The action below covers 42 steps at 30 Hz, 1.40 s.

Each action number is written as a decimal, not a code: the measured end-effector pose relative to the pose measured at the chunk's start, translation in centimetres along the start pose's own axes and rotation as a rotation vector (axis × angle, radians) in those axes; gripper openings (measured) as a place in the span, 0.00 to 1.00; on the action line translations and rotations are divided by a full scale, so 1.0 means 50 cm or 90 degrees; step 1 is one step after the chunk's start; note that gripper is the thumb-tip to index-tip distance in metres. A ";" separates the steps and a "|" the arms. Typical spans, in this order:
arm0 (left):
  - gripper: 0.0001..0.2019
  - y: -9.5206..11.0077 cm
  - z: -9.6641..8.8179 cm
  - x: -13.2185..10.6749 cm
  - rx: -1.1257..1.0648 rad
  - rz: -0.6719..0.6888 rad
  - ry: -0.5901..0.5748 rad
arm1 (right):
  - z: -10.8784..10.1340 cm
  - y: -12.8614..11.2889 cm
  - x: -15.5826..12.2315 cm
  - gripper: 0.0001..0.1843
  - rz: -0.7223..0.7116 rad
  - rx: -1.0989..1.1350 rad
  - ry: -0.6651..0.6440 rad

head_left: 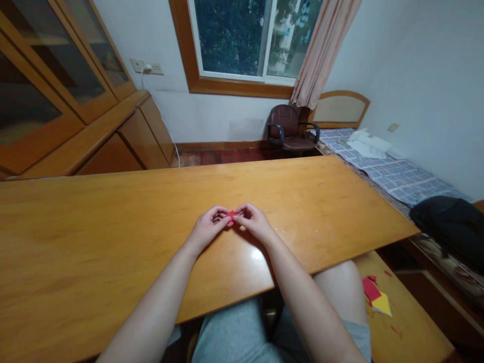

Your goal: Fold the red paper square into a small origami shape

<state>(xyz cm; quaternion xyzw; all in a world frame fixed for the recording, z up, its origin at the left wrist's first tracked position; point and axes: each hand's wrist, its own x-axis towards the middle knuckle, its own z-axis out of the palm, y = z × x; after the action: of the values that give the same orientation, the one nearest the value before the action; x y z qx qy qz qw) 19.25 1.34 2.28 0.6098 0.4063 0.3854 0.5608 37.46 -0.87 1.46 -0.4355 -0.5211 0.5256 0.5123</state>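
Observation:
A small piece of red folded paper (231, 218) is pinched between both my hands over the middle of a long wooden table (113, 227). My left hand (209, 225) grips its left side with curled fingers. My right hand (252, 220) grips its right side, fingers also curled. Most of the paper is hidden by my fingers. Both forearms rest over the table's near edge.
A lower wooden bench (408, 327) at my right carries red paper (370, 288) and yellow paper (382, 304) pieces. A bed (393, 174) with white papers and a black bag (449, 222) lies to the right. A brown office chair (289, 128) stands under the window. Wooden cabinets (75, 111) line the left.

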 end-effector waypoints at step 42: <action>0.15 -0.001 -0.002 0.004 0.007 0.006 0.015 | -0.002 0.002 0.001 0.13 -0.023 -0.041 0.008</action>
<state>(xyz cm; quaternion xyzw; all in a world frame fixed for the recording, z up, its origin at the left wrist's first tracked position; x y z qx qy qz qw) 19.22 1.55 2.23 0.6101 0.4124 0.3931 0.5506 37.57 -0.79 1.36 -0.4458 -0.5421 0.4966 0.5106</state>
